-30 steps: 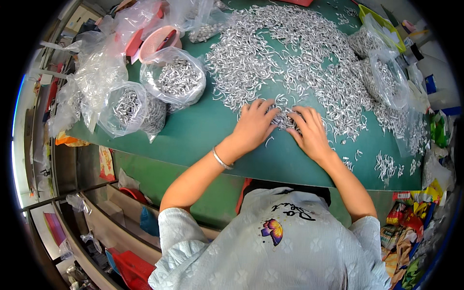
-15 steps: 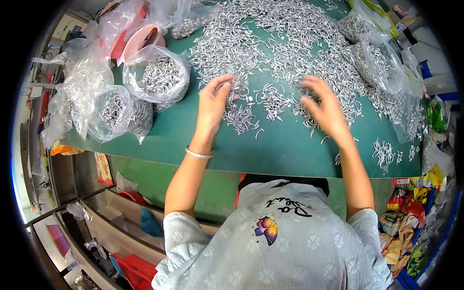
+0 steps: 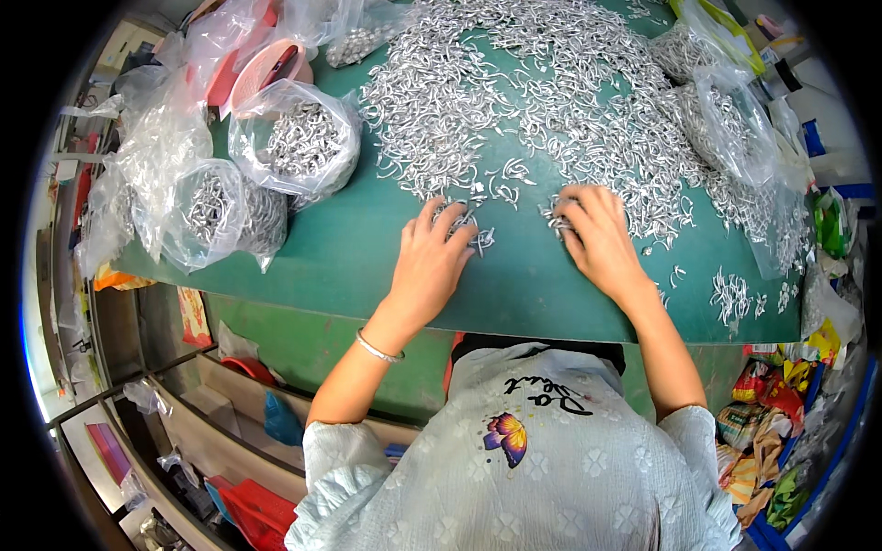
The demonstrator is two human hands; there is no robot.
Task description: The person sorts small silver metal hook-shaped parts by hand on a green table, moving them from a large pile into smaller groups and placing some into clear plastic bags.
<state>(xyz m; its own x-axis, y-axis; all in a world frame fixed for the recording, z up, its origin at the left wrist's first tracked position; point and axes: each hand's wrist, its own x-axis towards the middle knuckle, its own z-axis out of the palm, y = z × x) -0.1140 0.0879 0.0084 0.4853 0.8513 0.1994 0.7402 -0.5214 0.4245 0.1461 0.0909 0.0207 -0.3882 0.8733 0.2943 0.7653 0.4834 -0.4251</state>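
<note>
Small curved silver metal pieces (image 3: 441, 119) lie in a wide heap over the green table (image 3: 367, 289). My left hand (image 3: 429, 262), with a silver bangle (image 3: 377, 347) on its wrist, rests at the heap's near edge. Its fingers are spread and bent over a small cluster of pieces (image 3: 482, 241); its fingertips are among them. Across a narrow gap, my right hand (image 3: 602, 237) curls its fingers down over another few pieces (image 3: 554, 219), which partly show beside the fingertips. What lies under each palm is hidden. A few loose pieces (image 3: 508, 179) sit between and beyond the hands.
Clear plastic bags of the same pieces stand at left (image 3: 225, 216), back left (image 3: 308, 138) and right (image 3: 730, 129). A pink basket (image 3: 266, 78) is behind the left ones. Small clusters (image 3: 730, 296) lie near the right front. Drawers (image 3: 239, 427) are below left.
Both hands have come nearer to me and down onto the pieces. The small piles that lay between them have shifted or thinned out, baring more green tabletop there.
</note>
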